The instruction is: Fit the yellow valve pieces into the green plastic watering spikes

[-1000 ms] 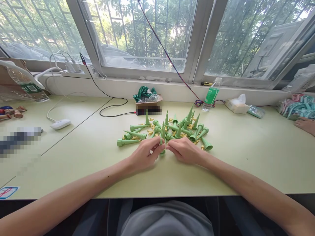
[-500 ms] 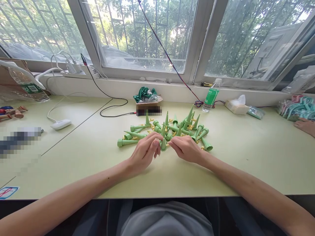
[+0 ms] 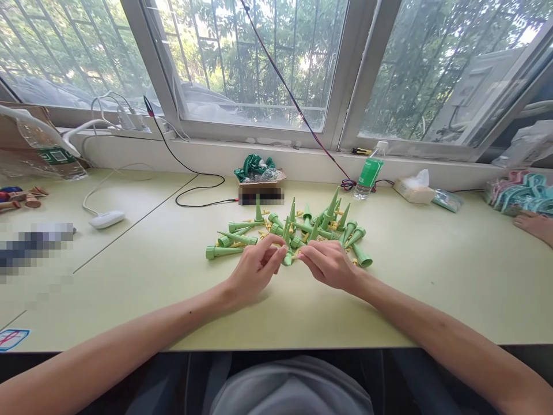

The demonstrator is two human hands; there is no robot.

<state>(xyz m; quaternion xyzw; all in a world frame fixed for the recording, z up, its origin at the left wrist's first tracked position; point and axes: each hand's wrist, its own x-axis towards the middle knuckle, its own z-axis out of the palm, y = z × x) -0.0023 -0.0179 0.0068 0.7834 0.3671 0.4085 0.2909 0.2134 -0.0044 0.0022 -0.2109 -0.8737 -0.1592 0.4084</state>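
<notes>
Green plastic cones (image 3: 334, 206) lie and stand in a loose pile at the middle of the table, with small yellow pieces (image 3: 263, 234) among them. At the pile's near edge, my left hand (image 3: 258, 264) has its thumb and forefinger pinched beside a green cone (image 3: 288, 257); what is between the fingertips is hidden. My right hand (image 3: 329, 263) is closed just to the right of that cone, its fingertips on a small yellow piece (image 3: 297, 255) that points toward the cone.
Behind the pile stands a small box (image 3: 261, 178) with green plastic. A bottle (image 3: 369, 172) and tissue box (image 3: 415, 190) are at back right. Another person's hand (image 3: 534, 223) touches bagged items at far right. A white mouse-like device (image 3: 107, 219) lies left.
My left thumb and forefinger have come together beside the cone. The yellow piece at my right fingertips shows more clearly. The other person's hand has shifted slightly left.
</notes>
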